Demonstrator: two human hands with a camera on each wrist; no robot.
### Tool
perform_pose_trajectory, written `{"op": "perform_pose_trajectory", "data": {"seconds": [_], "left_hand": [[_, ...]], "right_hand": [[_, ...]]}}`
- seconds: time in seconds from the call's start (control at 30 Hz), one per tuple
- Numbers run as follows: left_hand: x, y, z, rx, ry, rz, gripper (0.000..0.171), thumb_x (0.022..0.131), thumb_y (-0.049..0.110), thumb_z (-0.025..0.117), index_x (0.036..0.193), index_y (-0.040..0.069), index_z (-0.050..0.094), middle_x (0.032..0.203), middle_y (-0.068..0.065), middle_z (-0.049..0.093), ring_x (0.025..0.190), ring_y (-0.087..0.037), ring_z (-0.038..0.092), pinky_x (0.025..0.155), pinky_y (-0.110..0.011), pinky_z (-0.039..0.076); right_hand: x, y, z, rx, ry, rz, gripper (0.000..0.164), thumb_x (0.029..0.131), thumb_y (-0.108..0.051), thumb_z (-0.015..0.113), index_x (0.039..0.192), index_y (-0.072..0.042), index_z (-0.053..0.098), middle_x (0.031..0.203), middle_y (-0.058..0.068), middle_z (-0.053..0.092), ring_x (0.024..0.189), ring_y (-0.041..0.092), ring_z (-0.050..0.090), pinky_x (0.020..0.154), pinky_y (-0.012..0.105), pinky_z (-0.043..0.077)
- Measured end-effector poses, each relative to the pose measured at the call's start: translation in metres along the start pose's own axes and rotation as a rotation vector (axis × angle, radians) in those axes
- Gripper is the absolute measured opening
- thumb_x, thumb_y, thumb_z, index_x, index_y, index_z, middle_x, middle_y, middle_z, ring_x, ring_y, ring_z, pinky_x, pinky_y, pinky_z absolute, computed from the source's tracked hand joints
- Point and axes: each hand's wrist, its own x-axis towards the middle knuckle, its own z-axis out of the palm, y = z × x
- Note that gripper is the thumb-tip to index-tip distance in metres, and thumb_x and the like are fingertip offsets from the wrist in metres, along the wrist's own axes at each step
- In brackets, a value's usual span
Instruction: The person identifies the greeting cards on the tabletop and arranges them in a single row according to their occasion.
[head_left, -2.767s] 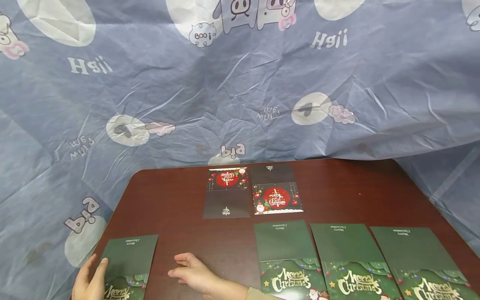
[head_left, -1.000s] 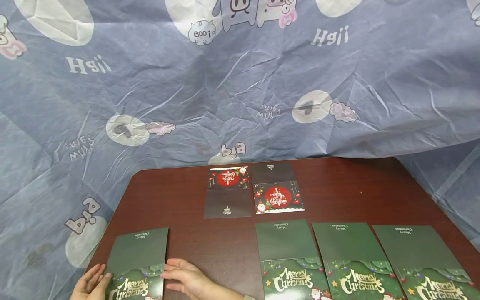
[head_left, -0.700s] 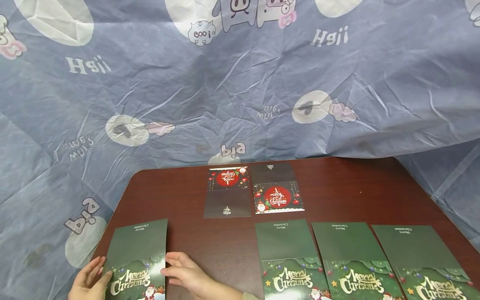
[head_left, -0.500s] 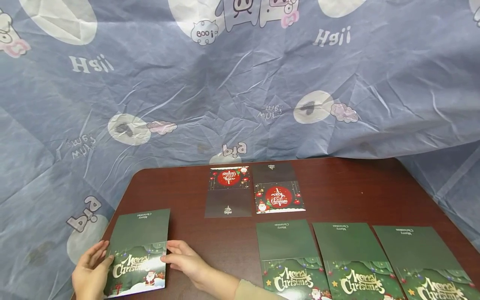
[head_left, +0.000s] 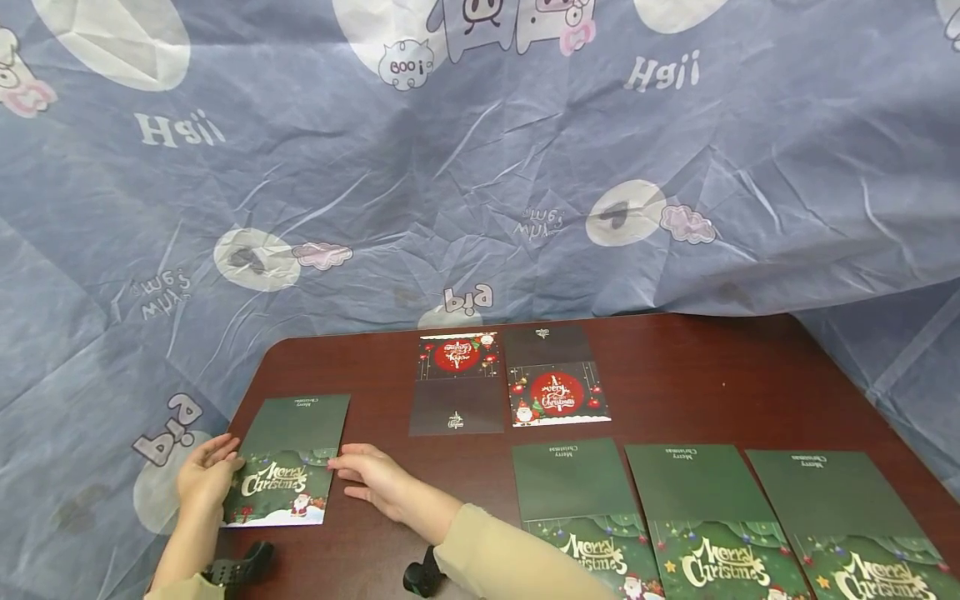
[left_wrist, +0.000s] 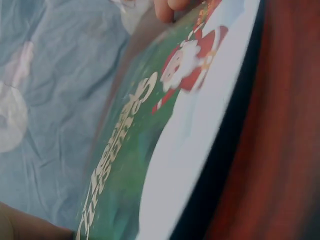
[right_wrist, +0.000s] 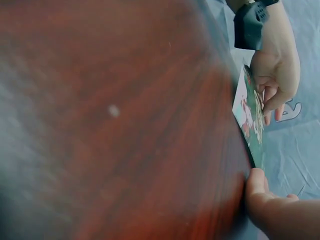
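Note:
An unfolded green Christmas card (head_left: 276, 482), with a plain upper half and gold lettering over a Santa below, lies between both hands at the table's left side. My left hand (head_left: 208, 477) pinches its left edge, thumb on the printed face. My right hand (head_left: 378, 482) holds the opposite edge near the crease with its fingertips. Along the card's near edge, the left wrist view shows a dark band between the white snow border (left_wrist: 200, 145) and the table. In the right wrist view the right thumb (right_wrist: 257, 181) is at the card's corner.
Three matching green cards (head_left: 562, 483) lie in a row at the right. Two smaller black-and-red Christmas cards (head_left: 457, 404) lie at the back middle, one turned upside down. A blue patterned cloth (head_left: 480, 208) hangs behind the brown table (head_left: 675, 383).
The green card has gone from the near left edge up the table, away from me. Both hands have moved forward with it, and the right hand has come to its right edge.

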Motion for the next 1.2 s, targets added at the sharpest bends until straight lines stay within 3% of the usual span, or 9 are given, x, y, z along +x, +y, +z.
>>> {"op": "perform_pose_trajectory", "data": {"seconds": [0.3,0.5,0.63,0.73,0.83,0.93,1.03,1.2], "left_hand": [[0.031,0.004,0.011,0.081,0.023,0.039,0.045,0.078,-0.011,0.053,0.123,-0.008,0.053,0.074,0.026,0.056,0.067,0.011,0.051,0.057,-0.009,0.042],[0.048,0.007,0.013,0.140,0.086,0.015,0.041,0.078,-0.006,0.055,0.118,-0.004,0.057,0.067,0.027,0.053,0.061,0.009,0.047,0.053,-0.012,0.039],[0.055,0.008,0.018,0.199,0.139,-0.006,0.039,0.077,0.000,0.058,0.115,-0.001,0.060,0.061,0.023,0.050,0.063,-0.001,0.047,0.056,-0.019,0.038],[0.058,0.008,0.025,0.238,0.173,-0.019,0.036,0.078,0.006,0.059,0.113,-0.001,0.061,0.071,0.006,0.058,0.078,-0.017,0.052,0.067,-0.027,0.038],[0.060,0.010,0.029,0.272,0.180,-0.013,0.033,0.082,0.012,0.056,0.112,-0.002,0.060,0.100,-0.018,0.061,0.099,-0.034,0.050,0.082,-0.039,0.037],[0.062,0.012,0.032,0.303,0.150,0.009,0.034,0.087,0.017,0.052,0.114,-0.003,0.058,0.119,-0.025,0.054,0.108,-0.040,0.047,0.092,-0.046,0.034],[0.062,0.014,0.034,0.381,0.085,0.050,0.036,0.091,0.023,0.050,0.116,-0.002,0.057,0.120,-0.025,0.054,0.108,-0.040,0.048,0.093,-0.048,0.033],[0.062,0.015,0.036,0.552,-0.077,0.178,0.043,0.094,0.031,0.049,0.122,-0.001,0.053,0.123,-0.027,0.053,0.111,-0.045,0.047,0.093,-0.053,0.034]], "right_hand": [[0.030,-0.003,0.008,0.082,0.002,-0.002,0.053,0.087,-0.009,0.058,0.133,0.008,0.036,0.119,0.010,0.054,0.121,0.030,0.046,0.102,0.050,0.036],[0.048,-0.003,0.013,0.119,0.026,-0.004,0.053,0.086,-0.009,0.058,0.132,0.006,0.037,0.117,0.009,0.056,0.120,0.028,0.048,0.101,0.047,0.037],[0.055,-0.003,0.012,0.136,0.030,-0.001,0.056,0.088,-0.009,0.058,0.135,0.008,0.034,0.120,0.012,0.056,0.122,0.031,0.046,0.103,0.046,0.036],[0.060,-0.003,0.010,0.160,0.037,0.005,0.058,0.088,-0.009,0.057,0.137,0.009,0.031,0.123,0.014,0.054,0.125,0.033,0.044,0.104,0.046,0.034],[0.067,-0.002,0.010,0.184,0.041,0.003,0.060,0.088,-0.010,0.056,0.138,0.010,0.029,0.127,0.015,0.051,0.127,0.033,0.042,0.105,0.046,0.033],[0.075,-0.001,0.010,0.218,0.046,-0.003,0.061,0.089,-0.011,0.055,0.138,0.011,0.028,0.132,0.018,0.047,0.128,0.034,0.040,0.105,0.045,0.033],[0.084,-0.001,0.010,0.243,0.040,-0.018,0.059,0.091,-0.012,0.053,0.139,0.011,0.027,0.137,0.022,0.042,0.130,0.035,0.038,0.105,0.045,0.033],[0.094,-0.001,0.010,0.277,0.036,-0.036,0.055,0.093,-0.015,0.048,0.138,0.011,0.030,0.142,0.025,0.036,0.131,0.034,0.036,0.106,0.044,0.032]]}}
